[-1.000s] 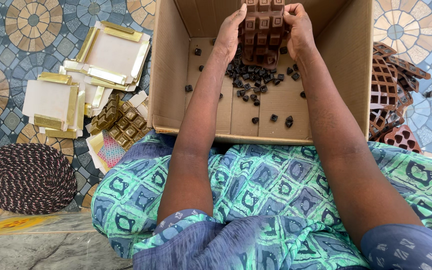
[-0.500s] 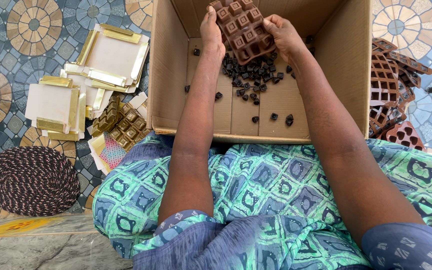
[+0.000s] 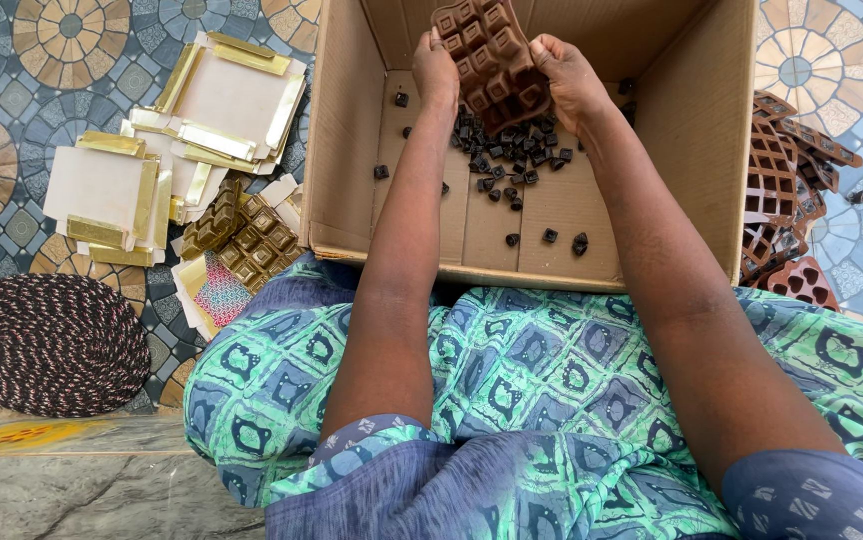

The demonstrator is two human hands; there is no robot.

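Both my hands hold a brown flexible mould tray (image 3: 490,58) over an open cardboard box (image 3: 352,150). My left hand (image 3: 436,68) grips its left edge and my right hand (image 3: 564,72) grips its right edge. The mould is bent and tilted, its square cavities facing me. Beneath it a heap of small dark chocolate pieces (image 3: 507,160) lies on the box floor, with a few loose pieces (image 3: 550,236) nearer the front wall.
Left of the box lie white-and-gold flat box blanks (image 3: 217,100), gold compartment trays (image 3: 247,240) and a dark woven round mat (image 3: 47,345). A stack of brown moulds (image 3: 782,200) sits right of the box. My lap in green patterned cloth (image 3: 512,380) is below, on a tiled floor.
The mould has turned from hanging upright to a tilted, bent position with cavities facing me. My hands have spread a little apart on its edges.
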